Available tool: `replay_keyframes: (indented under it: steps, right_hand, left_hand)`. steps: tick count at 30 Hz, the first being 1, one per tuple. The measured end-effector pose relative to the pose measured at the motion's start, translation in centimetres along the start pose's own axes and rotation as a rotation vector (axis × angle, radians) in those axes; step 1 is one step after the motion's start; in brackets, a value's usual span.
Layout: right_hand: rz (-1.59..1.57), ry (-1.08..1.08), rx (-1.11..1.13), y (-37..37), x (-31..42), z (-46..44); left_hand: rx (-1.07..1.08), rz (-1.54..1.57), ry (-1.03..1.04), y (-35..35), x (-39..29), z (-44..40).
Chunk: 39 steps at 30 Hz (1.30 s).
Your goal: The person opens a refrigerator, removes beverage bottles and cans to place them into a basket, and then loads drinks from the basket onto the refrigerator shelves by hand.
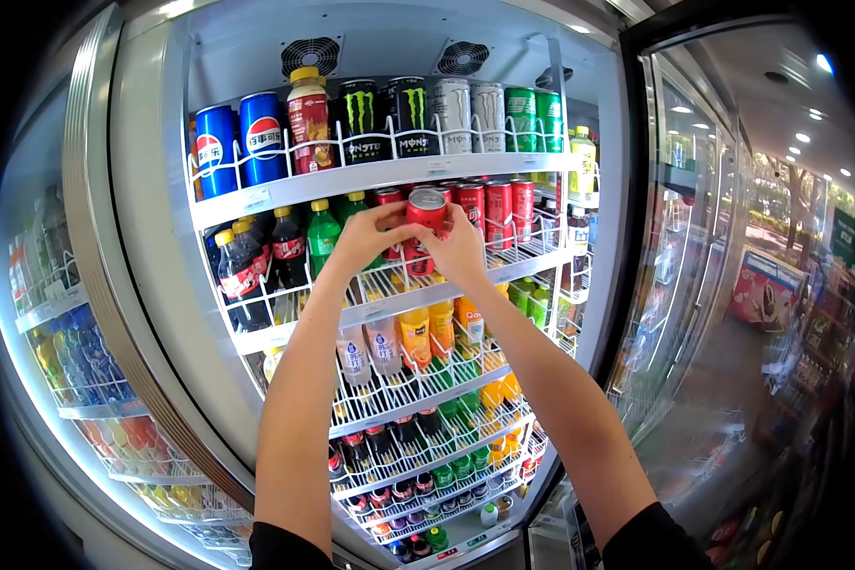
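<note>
A red soda can (pixel 425 220) with a silver top stands upright at the front of the second shelf, between my two hands. My left hand (pixel 375 237) closes on its left side, with the fingers bent across the can's front and upper edge. From the right, my right hand (pixel 458 252) grips the same can with its thumb and fingers. More red cans (pixel 499 211) stand in rows behind it and to its right. Green soda bottles (pixel 324 231) are just left of my left hand, and dark cola bottles (pixel 288 247) stand farther left.
The upper shelf (pixel 389 175) holds blue Pepsi cans (pixel 261 138), black Monster cans (pixel 410 116), white cans and green cans behind a white wire rail. Lower wire shelves carry orange drinks (pixel 414 337) and other bottles. An open glass door (pixel 660 237) stands at the right.
</note>
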State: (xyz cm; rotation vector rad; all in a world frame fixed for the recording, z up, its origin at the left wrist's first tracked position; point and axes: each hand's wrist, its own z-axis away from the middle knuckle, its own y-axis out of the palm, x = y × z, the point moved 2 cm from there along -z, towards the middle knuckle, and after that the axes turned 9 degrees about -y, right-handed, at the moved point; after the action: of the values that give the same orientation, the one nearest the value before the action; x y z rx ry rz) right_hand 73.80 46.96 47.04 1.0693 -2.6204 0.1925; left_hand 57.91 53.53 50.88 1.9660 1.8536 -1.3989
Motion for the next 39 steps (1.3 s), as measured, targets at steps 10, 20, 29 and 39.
replay_keyframes:
  steps: [10, 20, 29, 39]
  right_hand:
    - [-0.241, -0.018, -0.051, -1.8, 1.5, -1.0]
    - [-0.529, 0.101, 0.13, -4.5, 4.1, 1.0]
    - [-0.644, 0.162, 0.293, -5.6, 7.4, 13.3]
    - [-0.504, 0.549, 0.181, -11.9, 15.4, 24.6]
  left_hand:
    - [-0.069, -0.319, 0.127, 1.0, -1.7, 1.2]
    - [-0.196, 0.057, 0.219, 3.2, -2.3, 6.0]
    - [-0.028, 0.565, -0.083, 6.1, -2.1, 15.9]
    - [0.169, 0.64, -0.188, 10.8, -1.8, 28.3]
